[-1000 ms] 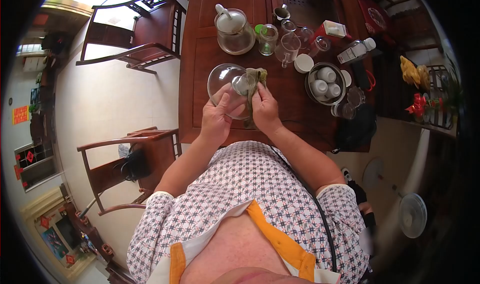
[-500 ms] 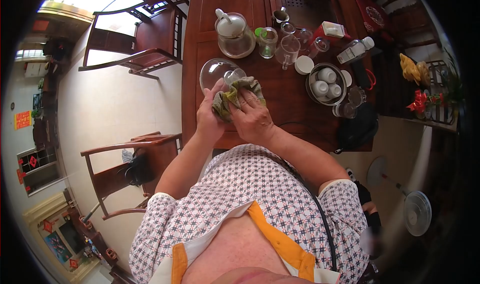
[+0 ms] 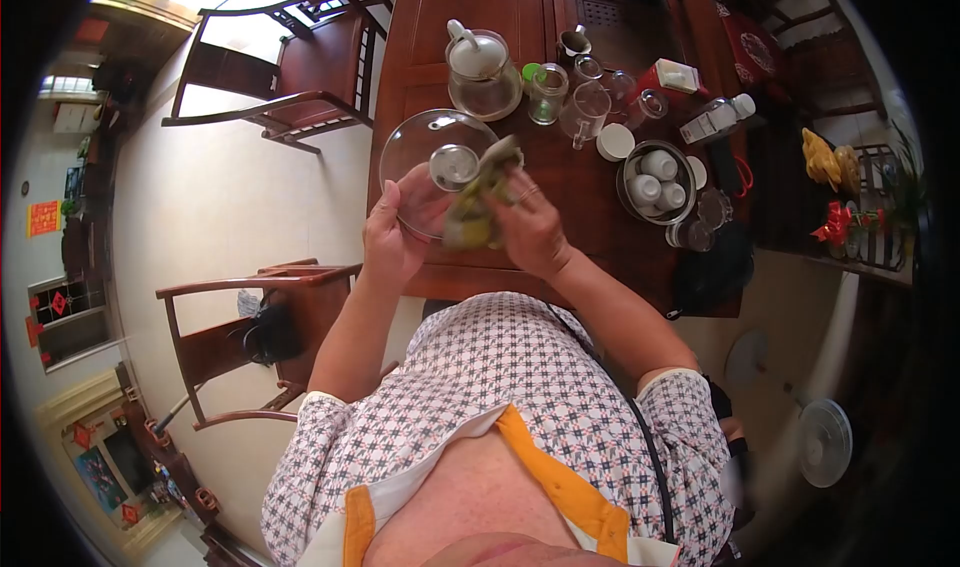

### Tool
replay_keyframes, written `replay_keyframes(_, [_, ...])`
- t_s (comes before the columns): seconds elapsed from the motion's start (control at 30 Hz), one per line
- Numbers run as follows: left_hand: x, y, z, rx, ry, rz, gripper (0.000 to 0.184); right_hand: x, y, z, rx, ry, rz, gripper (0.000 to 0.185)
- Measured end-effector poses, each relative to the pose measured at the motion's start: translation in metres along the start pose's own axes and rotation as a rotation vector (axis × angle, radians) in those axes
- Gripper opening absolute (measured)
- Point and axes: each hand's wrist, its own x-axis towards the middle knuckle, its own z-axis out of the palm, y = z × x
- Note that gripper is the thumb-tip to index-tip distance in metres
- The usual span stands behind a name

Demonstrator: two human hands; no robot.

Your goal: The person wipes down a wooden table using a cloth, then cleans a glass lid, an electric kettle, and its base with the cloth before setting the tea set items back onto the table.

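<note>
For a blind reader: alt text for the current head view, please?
A person's left hand holds a round clear glass piece, the right hand a green cloth at its edge. Beyond, a pot and glass jar stand on a wooden table.

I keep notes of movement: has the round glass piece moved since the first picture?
Yes: against the pot, the round glass piece has shifted left and up in the view, closing the gap between them.

Smth glossy glass pc (image 3: 415, 147), matt cloth (image 3: 474, 225), polished wood tbl (image 3: 570, 202), shiny metal bowl (image 3: 630, 207)
</note>
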Motion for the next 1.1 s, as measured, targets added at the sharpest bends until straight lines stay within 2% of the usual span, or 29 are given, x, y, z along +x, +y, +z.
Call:
replay_keyframes(0.03, [-0.003,0.002,-0.001,0.036,-0.017,-0.02,0.063,0.001,0.004,0.001,0.033,0.056,0.09,0.032])
replay_keyframes(0.07, [-0.007,0.002,0.0,0.089,-0.03,-0.039,0.062,0.002,0.008,0.001,0.213,0.105,0.213,0.036])
replay_keyframes(0.17, [-0.011,0.003,0.006,0.233,-0.064,-0.099,0.059,0.01,0.018,-0.002,0.505,0.079,0.413,0.035])
replay_keyframes(0.3, [-0.009,-0.003,0.016,0.373,-0.031,-0.171,0.06,0.046,0.015,-0.031,1.042,0.178,0.644,0.035])
replay_keyframes(0.33, [-0.009,-0.005,0.018,0.406,-0.006,-0.186,0.061,0.054,0.012,-0.04,1.109,0.188,0.603,0.036])
replay_keyframes(0.43, [-0.004,-0.007,0.012,0.345,0.018,-0.285,0.053,0.072,-0.005,-0.061,0.43,-0.201,0.156,0.037])
replay_keyframes(0.47, [-0.003,-0.01,0.01,0.229,0.087,-0.344,0.048,0.074,-0.02,-0.056,0.116,-0.218,-0.13,0.044])
replay_keyframes(0.5, [0.0,-0.014,0.005,0.118,0.157,-0.378,0.044,0.07,-0.034,-0.049,0.039,-0.415,-0.217,0.052])
replay_keyframes(0.53, [-0.004,-0.024,-0.007,0.174,0.15,-0.307,0.039,0.067,-0.046,-0.042,0.045,-0.454,-0.207,0.058])
replay_keyframes(0.57, [-0.004,-0.02,-0.004,0.238,0.208,-0.387,0.04,0.057,-0.046,-0.035,0.011,-0.481,-0.16,0.064])
replay_keyframes(0.67, [-0.01,-0.025,-0.019,0.273,0.085,-0.352,0.036,0.057,-0.043,-0.033,0.064,-0.618,-0.055,0.068])
replay_keyframes(0.7, [-0.009,-0.028,-0.023,0.32,0.064,-0.345,0.035,0.056,-0.045,-0.032,0.038,-0.631,0.025,0.079])
replay_keyframes(0.73, [-0.008,-0.029,-0.031,0.432,-0.148,-0.21,0.032,0.058,-0.046,-0.031,0.062,-0.661,0.1,0.086])
replay_keyframes(0.77, [-0.008,-0.031,-0.027,0.353,-0.109,-0.247,0.03,0.064,-0.048,-0.03,0.078,-0.686,0.181,0.095])
replay_keyframes(0.83, [-0.009,-0.025,-0.019,0.483,-0.115,-0.27,0.04,0.073,-0.049,-0.034,0.014,-0.801,0.122,0.103])
replay_keyframes(0.93, [-0.009,-0.033,-0.026,0.409,-0.131,-0.347,0.068,0.073,-0.055,-0.031,-0.051,-0.854,0.061,0.109])
replay_keyframes(1.03, [-0.012,-0.039,-0.022,0.348,0.056,-0.418,0.077,0.071,-0.065,-0.024,-0.107,-0.872,0.04,0.11])
replay_keyframes(1.1, [-0.017,-0.032,-0.009,0.309,0.095,-0.396,0.082,0.074,-0.074,-0.023,-0.193,-0.94,0.04,0.111])
